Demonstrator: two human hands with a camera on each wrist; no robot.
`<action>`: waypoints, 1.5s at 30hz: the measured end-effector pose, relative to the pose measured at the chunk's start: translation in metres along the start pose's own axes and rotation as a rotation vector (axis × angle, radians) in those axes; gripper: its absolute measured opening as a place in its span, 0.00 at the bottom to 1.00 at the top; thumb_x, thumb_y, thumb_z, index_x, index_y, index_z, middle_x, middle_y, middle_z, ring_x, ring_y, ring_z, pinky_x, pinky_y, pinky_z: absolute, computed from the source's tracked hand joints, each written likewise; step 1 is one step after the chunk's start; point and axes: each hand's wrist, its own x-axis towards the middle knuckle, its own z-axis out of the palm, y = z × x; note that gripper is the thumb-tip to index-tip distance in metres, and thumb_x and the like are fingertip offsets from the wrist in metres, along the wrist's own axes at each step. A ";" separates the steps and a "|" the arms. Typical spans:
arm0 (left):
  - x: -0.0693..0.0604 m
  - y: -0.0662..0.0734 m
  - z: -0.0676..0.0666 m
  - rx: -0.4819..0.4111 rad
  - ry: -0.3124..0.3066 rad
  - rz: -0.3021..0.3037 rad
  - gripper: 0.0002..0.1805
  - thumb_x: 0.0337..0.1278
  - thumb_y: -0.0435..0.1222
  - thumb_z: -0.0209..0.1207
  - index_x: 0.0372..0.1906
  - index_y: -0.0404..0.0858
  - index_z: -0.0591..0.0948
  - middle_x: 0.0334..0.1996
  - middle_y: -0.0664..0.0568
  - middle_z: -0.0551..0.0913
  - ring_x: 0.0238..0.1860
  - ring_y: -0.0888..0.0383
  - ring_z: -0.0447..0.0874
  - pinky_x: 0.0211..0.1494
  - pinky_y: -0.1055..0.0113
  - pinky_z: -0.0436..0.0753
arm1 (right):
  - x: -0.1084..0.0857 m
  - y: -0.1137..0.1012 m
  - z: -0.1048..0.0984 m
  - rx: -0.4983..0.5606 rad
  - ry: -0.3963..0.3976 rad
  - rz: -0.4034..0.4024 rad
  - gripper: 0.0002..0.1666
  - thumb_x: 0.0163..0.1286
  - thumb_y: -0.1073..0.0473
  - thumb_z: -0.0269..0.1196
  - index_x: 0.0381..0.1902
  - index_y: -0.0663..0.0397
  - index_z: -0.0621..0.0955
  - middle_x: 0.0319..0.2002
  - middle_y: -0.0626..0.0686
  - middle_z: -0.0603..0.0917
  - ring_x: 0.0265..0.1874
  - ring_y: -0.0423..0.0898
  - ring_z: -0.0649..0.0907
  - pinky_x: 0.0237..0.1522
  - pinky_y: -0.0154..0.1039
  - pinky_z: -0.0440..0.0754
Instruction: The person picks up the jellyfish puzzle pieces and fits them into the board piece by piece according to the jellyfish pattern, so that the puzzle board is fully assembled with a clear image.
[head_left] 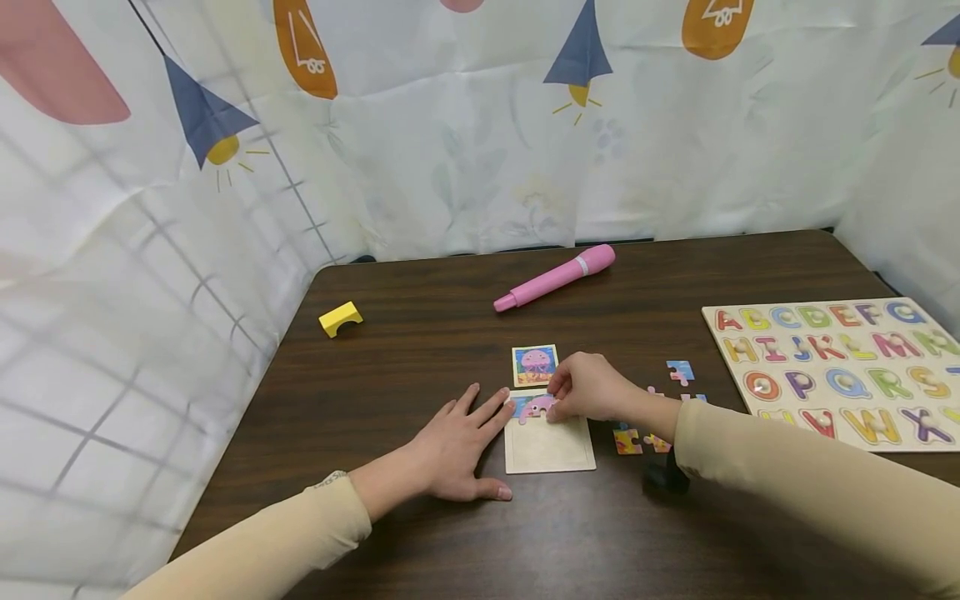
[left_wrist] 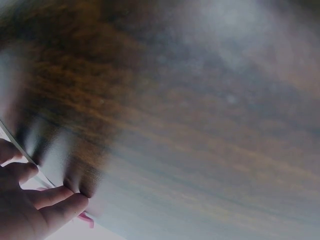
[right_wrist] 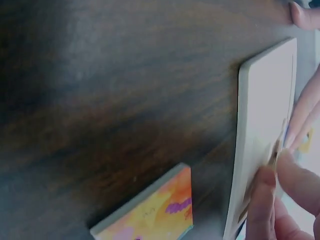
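A square wooden puzzle board [head_left: 551,450] lies on the table, its upper row showing part of a pink sea creature. My left hand [head_left: 457,450] rests with spread fingers at the board's left edge, fingertips touching its upper left corner. At the upper right of the board, my right hand [head_left: 588,387] pinches a puzzle piece [right_wrist: 275,151] between thumb and fingers, mostly hidden by them. Just behind the board is a small picture card [head_left: 534,362] with a pink jellyfish. Several loose puzzle pieces [head_left: 628,442] lie to the right, partly covered by my right forearm.
An alphabet board [head_left: 757,358] with coloured letters sits on the right of the table. A pink microphone-shaped toy [head_left: 551,281] lies toward the back, and a yellow arch block [head_left: 340,318] stands at the left. Patterned curtains [head_left: 465,167] hang behind the table.
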 end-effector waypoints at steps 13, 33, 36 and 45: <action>-0.001 0.000 -0.002 -0.018 -0.005 -0.003 0.59 0.53 0.73 0.58 0.83 0.47 0.52 0.84 0.52 0.47 0.81 0.33 0.49 0.76 0.38 0.65 | -0.004 -0.008 0.009 -0.272 0.039 -0.106 0.13 0.58 0.57 0.78 0.38 0.59 0.91 0.30 0.49 0.88 0.27 0.40 0.79 0.32 0.35 0.81; 0.001 -0.001 -0.001 0.007 -0.006 -0.004 0.60 0.53 0.74 0.57 0.83 0.47 0.52 0.84 0.52 0.47 0.81 0.33 0.49 0.76 0.38 0.65 | -0.032 0.018 -0.006 -0.751 -0.117 -0.506 0.29 0.67 0.68 0.68 0.66 0.51 0.81 0.64 0.53 0.81 0.59 0.53 0.80 0.55 0.42 0.85; 0.001 0.000 -0.001 0.006 -0.005 -0.005 0.60 0.52 0.74 0.57 0.83 0.48 0.52 0.84 0.52 0.47 0.81 0.33 0.49 0.76 0.38 0.65 | -0.031 0.019 -0.006 -0.763 -0.131 -0.496 0.32 0.65 0.70 0.68 0.67 0.50 0.80 0.65 0.53 0.80 0.59 0.52 0.80 0.53 0.41 0.86; 0.000 -0.001 -0.001 -0.005 -0.007 -0.007 0.60 0.52 0.74 0.57 0.83 0.49 0.52 0.84 0.53 0.47 0.81 0.34 0.49 0.76 0.38 0.64 | -0.031 0.022 -0.010 -0.740 -0.188 -0.478 0.37 0.65 0.72 0.67 0.71 0.48 0.76 0.69 0.52 0.76 0.62 0.53 0.77 0.49 0.41 0.87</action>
